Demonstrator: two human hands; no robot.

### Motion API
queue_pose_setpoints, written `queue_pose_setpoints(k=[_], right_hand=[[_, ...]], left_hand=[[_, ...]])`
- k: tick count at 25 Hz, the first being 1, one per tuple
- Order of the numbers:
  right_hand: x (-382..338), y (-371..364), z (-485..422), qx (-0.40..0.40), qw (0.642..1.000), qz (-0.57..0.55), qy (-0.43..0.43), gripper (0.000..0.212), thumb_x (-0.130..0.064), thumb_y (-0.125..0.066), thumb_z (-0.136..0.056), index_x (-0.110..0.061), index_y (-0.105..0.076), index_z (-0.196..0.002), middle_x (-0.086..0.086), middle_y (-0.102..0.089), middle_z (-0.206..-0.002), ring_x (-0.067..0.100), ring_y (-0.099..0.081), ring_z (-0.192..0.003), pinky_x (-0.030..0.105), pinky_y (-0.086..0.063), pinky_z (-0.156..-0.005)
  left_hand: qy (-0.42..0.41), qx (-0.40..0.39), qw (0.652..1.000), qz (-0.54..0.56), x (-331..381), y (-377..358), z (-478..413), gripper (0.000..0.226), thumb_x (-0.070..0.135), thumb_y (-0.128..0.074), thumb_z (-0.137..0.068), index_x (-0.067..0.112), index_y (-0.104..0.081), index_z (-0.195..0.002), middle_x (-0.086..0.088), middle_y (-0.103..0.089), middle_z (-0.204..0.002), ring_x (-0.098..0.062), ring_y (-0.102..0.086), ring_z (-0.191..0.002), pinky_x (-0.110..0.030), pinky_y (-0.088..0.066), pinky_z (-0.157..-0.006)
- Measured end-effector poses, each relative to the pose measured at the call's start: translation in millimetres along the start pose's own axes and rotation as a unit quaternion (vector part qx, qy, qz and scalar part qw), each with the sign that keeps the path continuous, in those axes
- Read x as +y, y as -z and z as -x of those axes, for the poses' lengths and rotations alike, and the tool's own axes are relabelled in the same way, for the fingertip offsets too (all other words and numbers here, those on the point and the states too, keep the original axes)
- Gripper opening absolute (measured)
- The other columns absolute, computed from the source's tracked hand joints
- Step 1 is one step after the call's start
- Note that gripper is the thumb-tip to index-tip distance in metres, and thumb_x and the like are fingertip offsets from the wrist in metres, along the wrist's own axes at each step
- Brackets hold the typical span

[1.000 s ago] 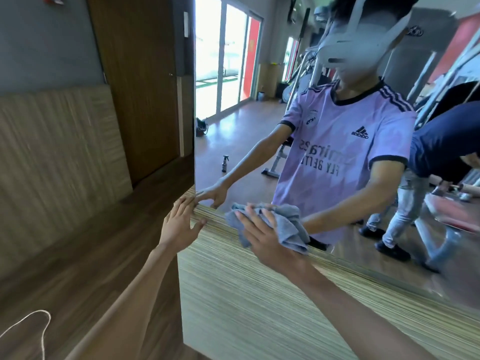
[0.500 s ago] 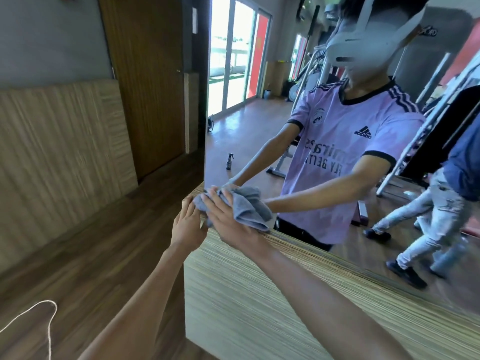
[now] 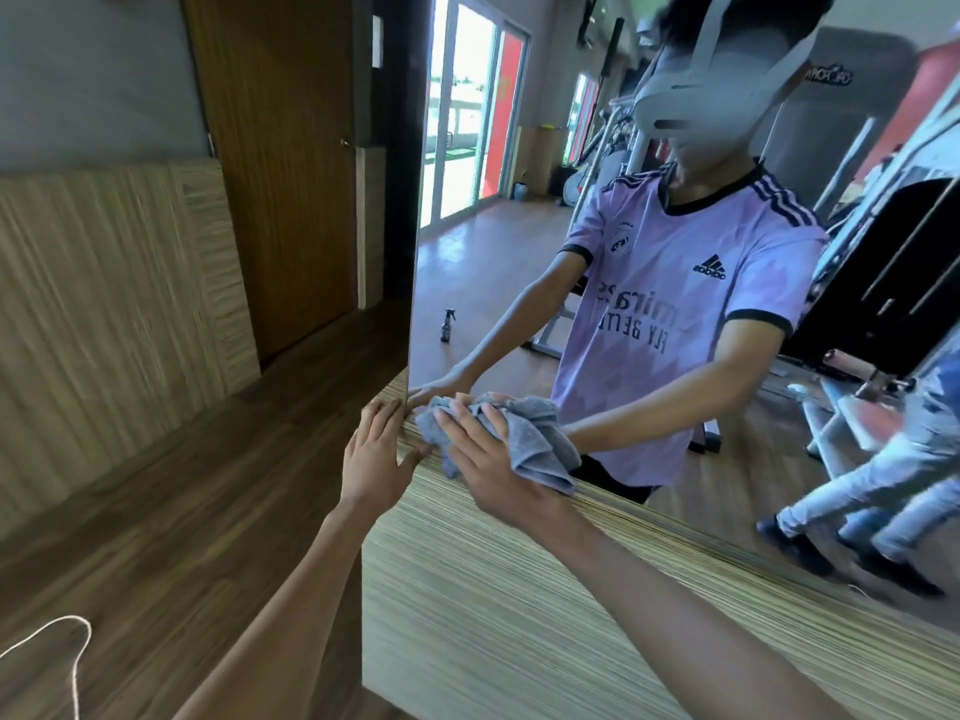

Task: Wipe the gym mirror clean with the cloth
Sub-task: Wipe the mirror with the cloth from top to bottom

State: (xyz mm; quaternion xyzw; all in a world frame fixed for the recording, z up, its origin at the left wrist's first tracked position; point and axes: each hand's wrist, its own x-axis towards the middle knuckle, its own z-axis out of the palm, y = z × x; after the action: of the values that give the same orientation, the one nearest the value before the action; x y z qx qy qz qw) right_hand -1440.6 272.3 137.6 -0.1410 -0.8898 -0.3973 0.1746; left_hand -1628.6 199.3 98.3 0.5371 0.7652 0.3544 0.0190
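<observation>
While the left hand (image 3: 376,454) lies with straight fingers against the left edge of the striped panel (image 3: 519,615), holding nothing, the right hand (image 3: 483,459) curls its fingers into a bunched grey cloth (image 3: 537,441) and presses it to the mirror (image 3: 467,122) at the glass's lower left corner. The cloth looks like soft terry, light and limp, with loose folds hanging past the palm. It is probably best gathered at its middle, so that the palm backs a thick pad. The mirror is a large, flat, hard pane, smooth and likely breakable, so even pressure suits it. Below it the panel shows fine lined grain. Farther off, the glass reflects a small dark spray bottle (image 3: 447,324) standing on a glossy wooden floor (image 3: 488,272).
</observation>
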Motion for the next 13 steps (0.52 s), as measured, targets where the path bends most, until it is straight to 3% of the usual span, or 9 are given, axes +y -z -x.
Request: queue_pose_setpoints(k=[4, 7, 11, 13], right_hand=[[-22, -2, -29, -0.024, 0.999, 0.026, -0.022, 0.053, -0.02, -0.035, -0.097, -0.005, -0.038, -0.148, 0.015, -0.019, -0.163, 0.037, -0.011, -0.15, 0.055, 0.008, -0.121], [-8, -2, -2, -0.001, 1.0, 0.028, -0.013, 0.051, -0.018, -0.035, -0.096, -0.005, -0.042, -0.145, 0.014, -0.024, -0.161, 0.035, -0.018, -0.15, 0.055, 0.005, -0.121], [26, 11, 92, 0.026, 0.998, 0.02, -0.052, 0.046, -0.013, -0.026, -0.099, -0.006, -0.045, -0.14, 0.01, -0.024, -0.161, 0.03, -0.023, -0.149, 0.052, -0.001, -0.123], [42, 18, 144, 0.038, 0.996, 0.028, -0.081, 0.042, -0.015, -0.038, -0.097, -0.009, -0.053, -0.136, 0.007, -0.029, -0.16, 0.027, -0.027, -0.148, 0.05, -0.005, -0.123]], left_hand=[[0.015, -0.027, 0.999, 0.045, 5, -1, 0, 0.064, 0.014, -0.06, -0.095, 0.009, -0.032, -0.153, -0.006, -0.028, -0.162, -0.023, 0.001, -0.154, -0.046, -0.015, -0.123], [0.072, -0.002, 0.992, 0.102, 22, -7, 3, 0.058, 0.022, -0.046, -0.104, 0.008, -0.025, -0.156, -0.006, -0.016, -0.166, -0.019, 0.009, -0.153, -0.044, -0.006, -0.124], [0.14, 0.042, 0.975, 0.169, 71, -33, 21, 0.068, 0.026, -0.036, -0.107, 0.003, 0.002, -0.157, -0.008, 0.013, -0.166, -0.022, 0.015, -0.152, -0.039, 0.003, -0.123], [0.167, 0.073, 0.96, 0.212, 100, -50, 27, 0.066, 0.021, -0.032, -0.105, -0.001, 0.004, -0.156, -0.012, 0.015, -0.165, -0.029, 0.014, -0.152, -0.042, 0.001, -0.124]])
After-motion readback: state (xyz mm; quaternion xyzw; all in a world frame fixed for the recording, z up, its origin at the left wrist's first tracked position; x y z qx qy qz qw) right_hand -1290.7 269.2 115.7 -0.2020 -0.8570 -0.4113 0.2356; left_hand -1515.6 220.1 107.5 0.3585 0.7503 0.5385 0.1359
